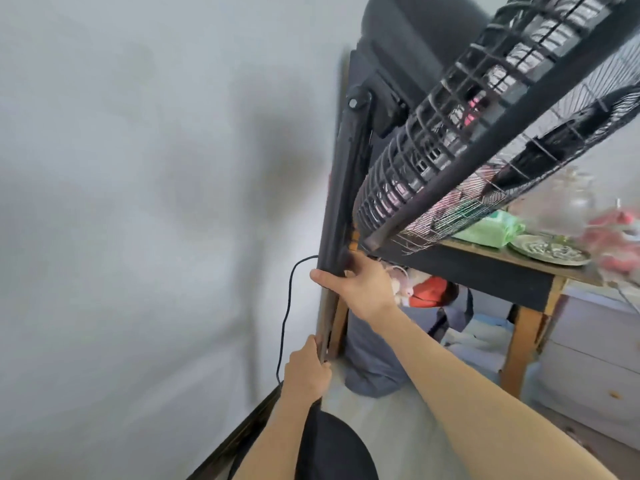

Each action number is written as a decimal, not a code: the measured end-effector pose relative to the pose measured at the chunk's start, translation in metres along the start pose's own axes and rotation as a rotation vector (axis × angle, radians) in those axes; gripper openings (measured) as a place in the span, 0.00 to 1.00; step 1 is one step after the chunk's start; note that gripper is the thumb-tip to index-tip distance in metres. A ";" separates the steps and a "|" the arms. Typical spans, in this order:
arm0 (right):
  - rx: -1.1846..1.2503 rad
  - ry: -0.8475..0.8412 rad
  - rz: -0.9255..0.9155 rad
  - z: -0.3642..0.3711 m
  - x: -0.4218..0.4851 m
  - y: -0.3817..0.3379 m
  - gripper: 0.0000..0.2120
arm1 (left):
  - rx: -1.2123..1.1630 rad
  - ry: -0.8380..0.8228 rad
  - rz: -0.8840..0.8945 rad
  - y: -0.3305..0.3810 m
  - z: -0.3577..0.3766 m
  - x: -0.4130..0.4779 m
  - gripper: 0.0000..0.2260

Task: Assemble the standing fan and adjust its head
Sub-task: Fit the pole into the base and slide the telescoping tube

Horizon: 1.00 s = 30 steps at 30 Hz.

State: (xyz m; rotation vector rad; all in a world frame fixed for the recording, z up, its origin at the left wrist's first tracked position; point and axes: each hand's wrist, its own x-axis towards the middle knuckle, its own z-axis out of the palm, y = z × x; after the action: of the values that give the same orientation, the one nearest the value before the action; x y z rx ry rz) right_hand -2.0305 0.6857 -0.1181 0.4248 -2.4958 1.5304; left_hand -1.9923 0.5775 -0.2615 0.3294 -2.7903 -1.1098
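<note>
- The standing fan [341, 188] rises through the centre of the frame, its dark pole leaning towards the upper right.
- Its head [485, 135], a black wire cage, fills the upper right, tilted, with the motor housing [415, 36] behind it at the top.
- A black knob [354, 102] sits at the joint where pole meets head.
- The right hand [363, 289] is wrapped round the pole at the bottom of its thick upper tube.
- The left hand [306, 374] grips the thinner tube lower down.
- The round black base [332, 445] lies at the bottom edge.
- A thin black cord [286, 306] hangs in a curve just left of the pole.
- Behind, at right, a wooden-legged table [485, 268] carries a green pack [488, 230], a silver plate [550, 252] and a glass jar [571, 199].
- A pale wall [138, 168] fills the left.
</note>
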 end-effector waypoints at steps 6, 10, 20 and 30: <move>0.007 0.055 0.002 0.003 -0.005 -0.005 0.26 | -0.009 -0.030 0.001 0.002 -0.008 -0.004 0.10; -0.018 -0.045 0.038 -0.005 -0.006 -0.007 0.27 | 0.025 -0.072 0.003 -0.005 -0.012 -0.009 0.13; -0.164 -0.285 0.164 -0.025 -0.037 0.057 0.46 | 0.124 -0.333 -0.095 -0.001 -0.067 -0.071 0.20; -0.371 -0.454 -0.011 -0.055 -0.159 0.009 0.20 | 0.239 -0.118 -0.025 0.046 -0.135 -0.153 0.21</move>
State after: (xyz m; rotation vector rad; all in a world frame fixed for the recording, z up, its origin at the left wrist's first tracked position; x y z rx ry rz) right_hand -1.8831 0.7620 -0.1489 0.7896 -3.0240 1.0108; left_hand -1.8258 0.5579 -0.1370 0.3328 -3.0380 -0.8249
